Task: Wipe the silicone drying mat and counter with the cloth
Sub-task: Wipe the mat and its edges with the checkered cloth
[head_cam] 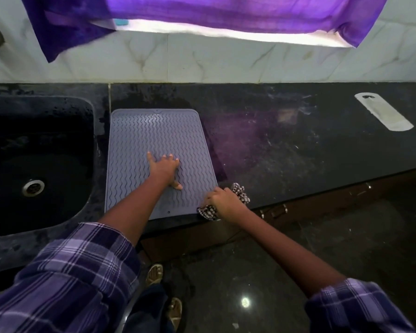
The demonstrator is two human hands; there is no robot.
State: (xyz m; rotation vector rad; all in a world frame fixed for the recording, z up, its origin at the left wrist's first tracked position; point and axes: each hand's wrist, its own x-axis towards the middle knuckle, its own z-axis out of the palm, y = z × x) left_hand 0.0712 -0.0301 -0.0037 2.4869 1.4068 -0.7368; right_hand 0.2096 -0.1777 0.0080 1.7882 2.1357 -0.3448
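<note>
Mat pinned, cloth bunched at its near right corner.

My left hand (165, 168) lies flat and spread on the grey silicone mat (159, 135), holding nothing; floppy and grippy, I judge, best pressed down, not pinched. My right hand (222, 200) is closed round the checked cloth (208, 211), soft and light, on the black counter (286, 145) beside the sink (34, 164). Mat has wavy ridges.

Desk (286, 145) right of mat (154, 131) wide open up to the wall, only a flat pale strip (383, 111) far right. Left hand (165, 168) flat on mid mat blocks the near half; far half free. Right hand (222, 200) with cloth (208, 211) fills near-right corner. Sink (34, 159) drops just left.
</note>
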